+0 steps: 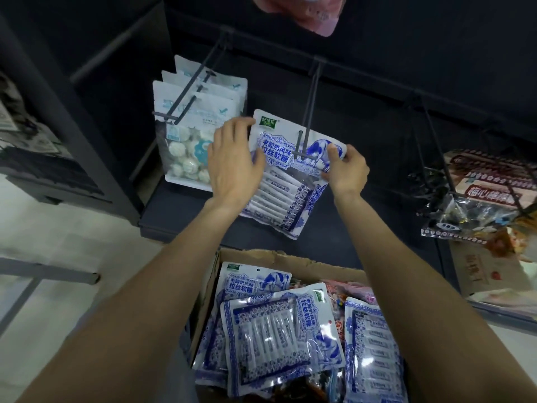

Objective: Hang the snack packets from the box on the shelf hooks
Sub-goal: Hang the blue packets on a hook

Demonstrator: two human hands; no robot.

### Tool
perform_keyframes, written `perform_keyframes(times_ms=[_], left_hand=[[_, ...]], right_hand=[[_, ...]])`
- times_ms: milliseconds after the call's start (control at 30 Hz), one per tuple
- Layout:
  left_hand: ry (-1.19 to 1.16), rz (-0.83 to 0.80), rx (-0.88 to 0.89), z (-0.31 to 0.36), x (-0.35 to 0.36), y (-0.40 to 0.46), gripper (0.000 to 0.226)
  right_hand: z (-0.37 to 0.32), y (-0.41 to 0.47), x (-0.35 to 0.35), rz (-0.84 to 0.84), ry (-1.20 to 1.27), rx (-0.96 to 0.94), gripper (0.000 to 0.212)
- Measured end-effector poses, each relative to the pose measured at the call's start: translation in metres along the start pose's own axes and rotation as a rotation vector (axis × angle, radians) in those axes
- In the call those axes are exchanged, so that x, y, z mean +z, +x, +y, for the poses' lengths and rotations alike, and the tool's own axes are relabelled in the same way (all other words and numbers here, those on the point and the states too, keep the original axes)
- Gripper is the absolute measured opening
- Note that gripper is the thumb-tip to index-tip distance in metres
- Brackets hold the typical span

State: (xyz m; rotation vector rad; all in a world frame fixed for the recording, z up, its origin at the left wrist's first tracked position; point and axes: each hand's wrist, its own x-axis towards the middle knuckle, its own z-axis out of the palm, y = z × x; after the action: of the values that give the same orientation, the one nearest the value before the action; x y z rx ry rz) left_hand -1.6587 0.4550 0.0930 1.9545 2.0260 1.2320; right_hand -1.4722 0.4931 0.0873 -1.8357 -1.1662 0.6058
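A blue-and-white snack packet point(286, 181) hangs tilted at the tip of the middle shelf hook point(308, 112), the hook's end poking through its top. My left hand point(232, 161) holds the packet's left edge, fingers curled over it. My right hand point(345, 167) pinches its upper right corner. Below, a cardboard box point(290, 261) holds several more blue-and-white packets point(279, 330) and other snacks.
White candy packets point(191, 132) hang on the left hook point(191, 91). Dark and red snack packets point(476, 199) hang on the right hooks. A pink packet point(316, 16) hangs at the top. The dark shelf back and base lie behind; a pale floor is at left.
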Motion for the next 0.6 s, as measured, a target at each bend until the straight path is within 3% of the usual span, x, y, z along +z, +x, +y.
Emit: perform_keyframes(times_ms=[133, 233, 333, 400, 600], left_hand=[[0.093, -0.293, 0.25, -0.002, 0.024, 0.018, 0.065], [0.189, -0.491, 0.271, 0.001, 0.046, 0.047, 0.078], [0.168, -0.579, 0.248, 0.007, 0.055, 0.064, 0.078], [0.099, -0.623, 0.183, 0.009, 0.052, 0.058, 0.072], [-0.015, -0.776, 0.04, -0.002, 0.026, -0.022, 0.034]], right_hand=[[-0.009, 0.018, 0.011, -0.033, 0.066, -0.004, 0.027], [-0.02, 0.032, 0.011, -0.154, 0.054, 0.011, 0.026], [-0.026, 0.04, 0.005, -0.242, 0.066, 0.019, 0.049], [-0.02, 0.029, -0.003, -0.238, 0.022, -0.051, 0.057], [0.048, -0.069, -0.032, -0.162, -0.018, -0.261, 0.038]])
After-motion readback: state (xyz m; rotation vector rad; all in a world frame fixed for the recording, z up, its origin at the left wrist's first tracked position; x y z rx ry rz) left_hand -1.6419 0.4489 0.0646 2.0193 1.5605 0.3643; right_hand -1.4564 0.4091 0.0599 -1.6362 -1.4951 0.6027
